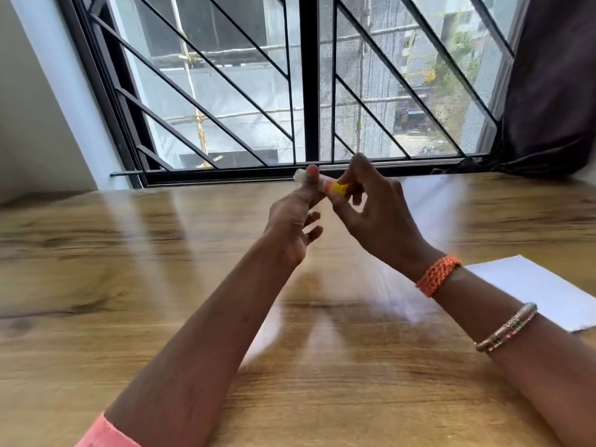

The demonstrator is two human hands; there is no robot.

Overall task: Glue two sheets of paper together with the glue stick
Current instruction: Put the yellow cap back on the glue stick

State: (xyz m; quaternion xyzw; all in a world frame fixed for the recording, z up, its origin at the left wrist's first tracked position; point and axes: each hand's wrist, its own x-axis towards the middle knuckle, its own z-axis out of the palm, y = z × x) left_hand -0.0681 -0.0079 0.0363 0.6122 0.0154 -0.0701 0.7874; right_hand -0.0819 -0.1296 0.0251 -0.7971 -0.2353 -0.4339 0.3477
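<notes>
The gluing looks barely begun — the glue stick (325,183) is held in the air above the desk (129,253), just in front of the window sill. The left hand (295,221) pinches its pale cap end; the right hand (371,214) pinches the yellow body. Probably uncapping — the frame is blurred. One white sheet (541,291) lies on the desk, right of the glue stick and nearer the person; a second sheet isn't clear.

No readable text anywhere.
The glue stick (335,187), held above the table (129,285), shows a yellow and pink label, but it is too small and blurred to read.
</notes>
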